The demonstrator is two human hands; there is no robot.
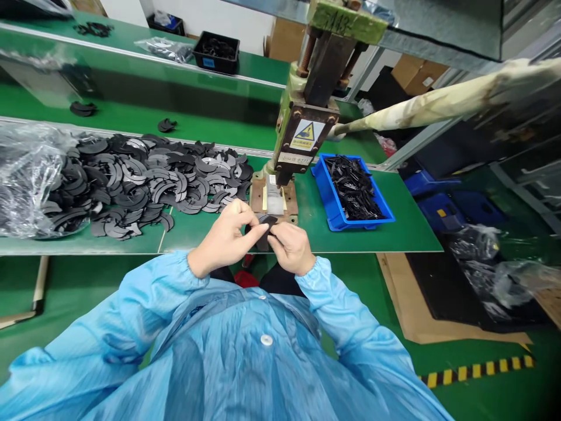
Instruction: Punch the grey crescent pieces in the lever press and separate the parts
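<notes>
Green counter carries the press; before it, left hand and right hand pinch a dark piece.

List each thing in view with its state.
Left hand: pinching the dark part
Right hand: on the dark part
Dark part: held before the press
Press: upright
Blue bin: filled with black pieces
Curved pieces: heaped loose

A thin, dark grey to black curved piece, partly hidden by fingers, is held between the left hand and the right hand at the near edge of the green surface, its broad visible part pointing towards the wearer
</notes>
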